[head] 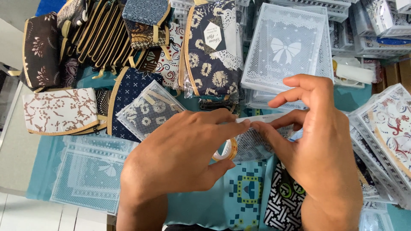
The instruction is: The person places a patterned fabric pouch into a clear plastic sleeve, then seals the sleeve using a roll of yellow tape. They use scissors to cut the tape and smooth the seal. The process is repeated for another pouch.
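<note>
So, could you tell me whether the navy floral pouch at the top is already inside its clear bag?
Yes, bagged: the navy floral pouch sits inside a glossy lace-printed clear bag.

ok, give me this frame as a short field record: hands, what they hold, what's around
view: head camera, looking down at a table
left hand: fingertips pinching the top edge of a clear patterned bag
right hand: thumb and fingers on the same edge, opposite side
bag: held between both hands, lace-print plastic
tape roll: partly hidden under the left hand
tablecloth: teal
left side: fabric pouches, dark and cream prints
top middle: stack of empty bow-print bags
right side: packed pouches in bags
</note>
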